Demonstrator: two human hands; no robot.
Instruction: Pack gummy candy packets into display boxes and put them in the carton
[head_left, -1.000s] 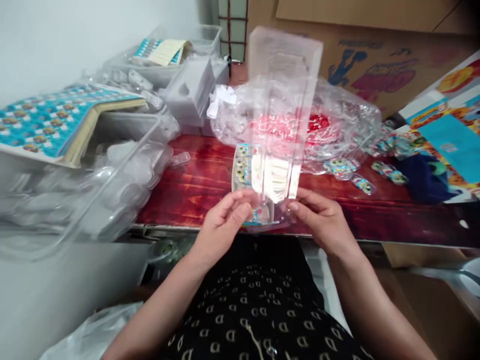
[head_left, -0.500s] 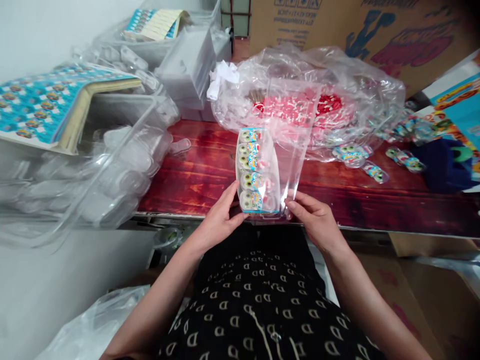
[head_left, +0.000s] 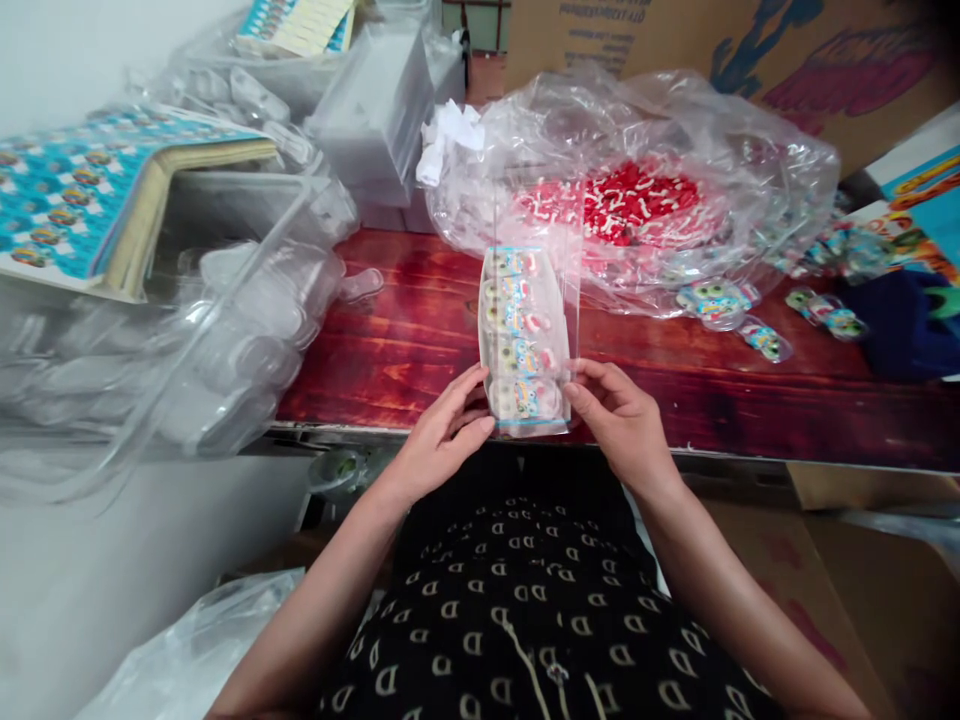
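Note:
A white tray (head_left: 484,325) stands at the table's front edge, holding several small clear packs (head_left: 521,355) with colourful printed labels. Over it lies a clear plastic cover (head_left: 574,270), whose far end reaches past the tray toward the bag behind. Whether this is a lid or an open box, I cannot tell. My left hand (head_left: 446,430) grips the tray's near left side, fingertips at its wall and thumb at the front corner. At the near right corner, my right hand (head_left: 626,425) pinches the cover's edge between thumb and fingers.
Behind the tray lies a clear bag (head_left: 645,210) of red and white pieces. Loose labelled packs (head_left: 720,300) sit to the right, near a dark blue object (head_left: 900,325). On the left are a bin of clear plastic cases (head_left: 255,310) and sticker sheets (head_left: 82,200). A carton (head_left: 637,60) stands behind.
The clear cover has swung left from the tray's right side and now lies over the packs. My right hand moved slightly left with it; my left hand stays at the tray.

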